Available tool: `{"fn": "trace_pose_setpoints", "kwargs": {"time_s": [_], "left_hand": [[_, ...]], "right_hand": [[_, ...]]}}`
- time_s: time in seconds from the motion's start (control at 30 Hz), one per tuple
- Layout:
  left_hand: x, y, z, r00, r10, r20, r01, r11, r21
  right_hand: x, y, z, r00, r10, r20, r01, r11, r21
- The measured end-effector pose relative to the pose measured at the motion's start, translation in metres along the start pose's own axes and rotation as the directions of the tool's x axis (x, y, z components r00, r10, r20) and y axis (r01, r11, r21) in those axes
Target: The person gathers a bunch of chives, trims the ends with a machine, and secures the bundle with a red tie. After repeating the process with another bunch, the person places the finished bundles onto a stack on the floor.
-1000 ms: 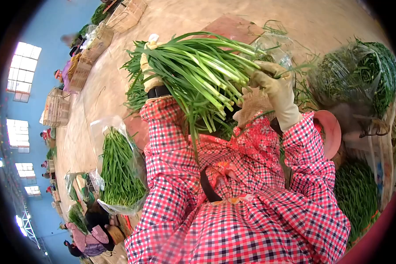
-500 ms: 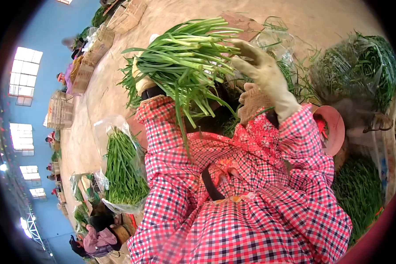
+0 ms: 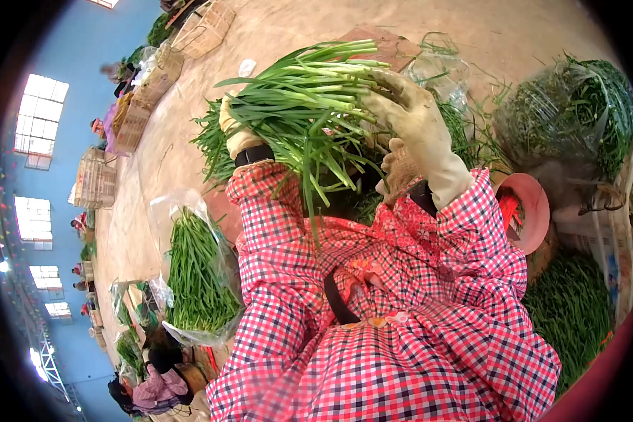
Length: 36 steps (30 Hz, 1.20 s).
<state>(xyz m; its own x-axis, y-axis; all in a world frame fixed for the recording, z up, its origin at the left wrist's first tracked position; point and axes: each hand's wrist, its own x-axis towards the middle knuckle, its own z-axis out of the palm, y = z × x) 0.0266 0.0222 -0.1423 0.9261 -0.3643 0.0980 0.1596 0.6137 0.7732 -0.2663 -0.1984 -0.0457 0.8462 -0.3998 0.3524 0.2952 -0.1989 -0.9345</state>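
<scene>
Now your left hand (image 3: 235, 130) supports the greens (image 3: 295, 105), fingers hidden; your right (image 3: 422, 126) curls half-open at the stem ends (image 3: 355, 90), its grip unclear.

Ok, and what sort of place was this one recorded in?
Probably a vegetable packing hall or produce warehouse: leafy green stalks stand bundled in a clear plastic bag, woven crates line the far side, and tall windows break a blue wall.
</scene>
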Motion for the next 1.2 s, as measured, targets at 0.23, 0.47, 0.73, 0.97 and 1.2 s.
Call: {"fn": "trace_pose_setpoints", "kwargs": {"time_s": [0.23, 0.47, 0.73, 0.97, 1.2], "left_hand": [[-0.023, 0.008, 0.027, 0.990, 0.138, -0.039, -0.117, 0.933, 0.340], [0.020, -0.017, -0.032, 0.965, 0.213, 0.157, -0.260, 0.866, 0.428], [0.002, -0.004, -0.015, 0.972, 0.080, 0.220, -0.107, 0.988, 0.114], [0.001, -0.005, -0.007, 0.963, 0.034, 0.266, 0.037, 0.965, -0.260], [-0.021, 0.008, 0.042, 0.981, 0.059, -0.187, -0.053, 0.998, 0.036]], "right_hand": [[0.008, 0.001, 0.018, 0.932, 0.358, -0.062, -0.286, 0.828, 0.482], [0.006, 0.004, 0.020, 0.952, 0.280, -0.125, -0.240, 0.934, 0.265], [0.005, 0.010, 0.023, 1.000, 0.015, -0.022, -0.015, 1.000, -0.003], [-0.001, 0.034, 0.027, 0.984, -0.161, -0.081, 0.134, 0.955, -0.265], [-0.008, 0.005, 0.001, 0.978, 0.205, -0.028, -0.194, 0.956, 0.221]]}}
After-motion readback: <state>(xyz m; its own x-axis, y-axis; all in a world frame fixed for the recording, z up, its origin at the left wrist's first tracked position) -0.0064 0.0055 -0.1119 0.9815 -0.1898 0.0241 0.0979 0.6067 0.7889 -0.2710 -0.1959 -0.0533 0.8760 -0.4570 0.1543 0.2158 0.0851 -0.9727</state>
